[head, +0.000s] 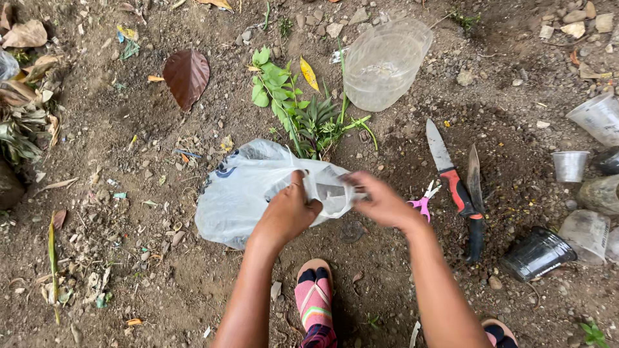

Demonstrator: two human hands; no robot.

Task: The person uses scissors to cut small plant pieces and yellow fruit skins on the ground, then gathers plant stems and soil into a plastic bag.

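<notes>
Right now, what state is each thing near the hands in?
Left hand: fingers pinching the plastic bag's mouth.
Right hand: fingers pinching the same edge, blurred.
Plastic bag: crumpled on the soil, mouth pulled between both hands.
Clear plastic container: tipped on its side.
Red-handled knife: lying flat, blade bare.
Pink scissors: on the ground, partly hidden.
Dark jar: lying on its side.
Small cup: upright.

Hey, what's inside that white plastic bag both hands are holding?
Both the left hand and right hand pinch the white plastic bag at its mouth. Only crumpled, cloudy film and bare soil around it show; whatever is inside is covered by the plastic.
</notes>
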